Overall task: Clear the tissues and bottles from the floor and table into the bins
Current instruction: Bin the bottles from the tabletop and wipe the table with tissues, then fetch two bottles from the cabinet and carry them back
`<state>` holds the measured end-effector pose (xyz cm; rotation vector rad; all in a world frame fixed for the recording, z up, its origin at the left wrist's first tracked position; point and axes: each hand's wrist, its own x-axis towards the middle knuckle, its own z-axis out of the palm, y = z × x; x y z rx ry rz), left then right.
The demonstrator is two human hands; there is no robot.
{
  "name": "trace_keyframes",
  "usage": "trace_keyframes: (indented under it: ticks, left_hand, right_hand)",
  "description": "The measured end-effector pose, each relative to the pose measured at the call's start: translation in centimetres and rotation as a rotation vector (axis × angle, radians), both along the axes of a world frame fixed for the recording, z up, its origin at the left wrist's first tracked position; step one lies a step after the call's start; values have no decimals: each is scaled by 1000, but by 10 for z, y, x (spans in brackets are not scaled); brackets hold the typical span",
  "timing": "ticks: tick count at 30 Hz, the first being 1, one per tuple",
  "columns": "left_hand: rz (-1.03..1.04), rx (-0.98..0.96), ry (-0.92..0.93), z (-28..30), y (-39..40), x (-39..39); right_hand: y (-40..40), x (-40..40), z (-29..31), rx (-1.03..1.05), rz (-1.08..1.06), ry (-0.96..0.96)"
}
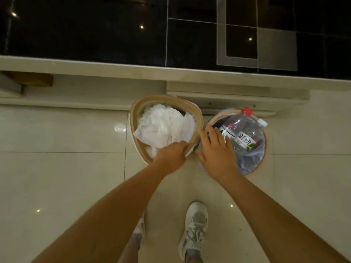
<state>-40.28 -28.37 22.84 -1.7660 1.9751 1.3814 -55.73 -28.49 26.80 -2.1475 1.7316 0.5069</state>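
Two bins stand side by side on the floor against a low ledge. The left bin [135, 118] has a tan rounded-triangle rim and is heaped with crumpled white tissues [165, 126]. The round right bin [263, 158] holds clear plastic bottles [242, 133], one with a red cap, another with a white cap. My left hand [171, 155] grips the near rim of the left bin, fingers curled over its edge. My right hand [216, 149] hovers open with fingers spread over the left side of the right bin.
Pale glossy floor tiles [62, 183] spread around the bins. A cream ledge [114, 68] and glossy black wall panels [85, 29] rise behind them. My feet in white sneakers [194, 228] stand just before the bins.
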Motion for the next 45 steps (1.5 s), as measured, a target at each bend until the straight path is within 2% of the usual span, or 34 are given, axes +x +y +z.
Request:
trace_keyframes:
  ticks: [3, 6, 10, 13, 18, 26, 31, 35, 40, 45]
  left_hand:
    - [-45, -73, -88, 12, 3, -7]
    - [-93, -240, -173, 36, 0, -14]
    - [-107, -401, -202, 87, -4, -25]
    - [-129, -425, -198, 134, -5, -34]
    - [-197, -521, -206, 234, -8, -46]
    - [-137, -736, -223, 417, 7, -66]
    - [-72, -855, -223, 536, 14, -88]
    - [-92, -973, -196, 627, 30, -113]
    - [-134, -1048, -165, 701, 59, -136]
    - [-169, -1116, -82, 752, 79, -149]
  right_hand:
    - [6, -12, 7, -49, -33, -13]
    - [12, -22, 22, -77, -69, -80]
    - [16, -33, 60, -121, -64, -115]
    - [18, -44, 99, -137, -73, -127]
    - [21, -67, 189, -181, -46, -131]
    - [37, -102, 369, -315, -56, -173]
    - [53, -133, 489, -367, -133, -272]
    - [75, -157, 572, -464, -140, -229]
    - [97, -180, 648, -575, -231, -246]
    - [122, -193, 692, -619, -321, -274]
